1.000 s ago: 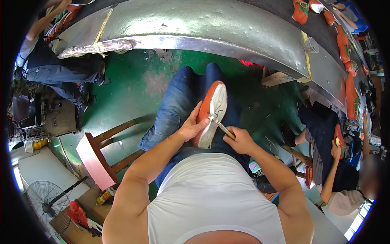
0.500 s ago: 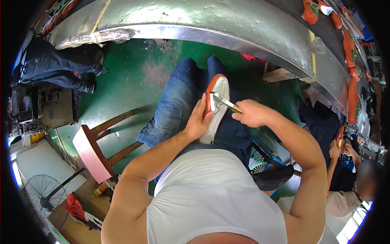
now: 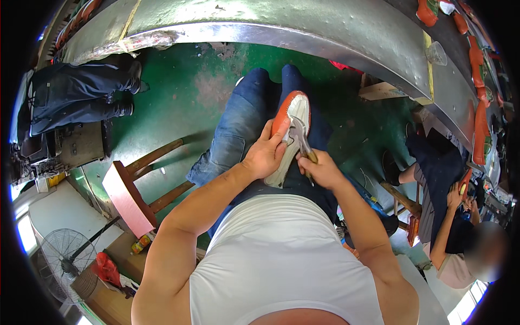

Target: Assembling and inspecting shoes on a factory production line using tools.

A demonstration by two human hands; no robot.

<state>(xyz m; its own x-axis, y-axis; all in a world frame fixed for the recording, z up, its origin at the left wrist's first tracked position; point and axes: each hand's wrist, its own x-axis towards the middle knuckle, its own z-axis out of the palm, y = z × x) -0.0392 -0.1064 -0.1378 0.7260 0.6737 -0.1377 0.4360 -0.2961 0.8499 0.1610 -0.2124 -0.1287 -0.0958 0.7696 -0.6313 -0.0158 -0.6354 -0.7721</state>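
Over my thighs lies a shoe with an orange-red upper, its pale underside facing up and its toe pointing away from me. My left hand grips the shoe along its left side, fingers on the orange upper and thumb on the underside. In my right hand is a pair of metal pincers with a yellowish handle. The head of the pincers touches or hangs just over the front half of the underside; which of the two cannot be made out. My right fingers are wrapped round the handle close to the shoe's right edge.
A long metal bench curves across the far side, with orange shoe parts along its right. A pink-topped stool and a fan stand left. One person stands far left; another sits right, holding a shoe.
My right hand has come nearer to me, and the pincers have swung from lying crosswise to pointing more along the shoe. My left hand still grips the shoe.
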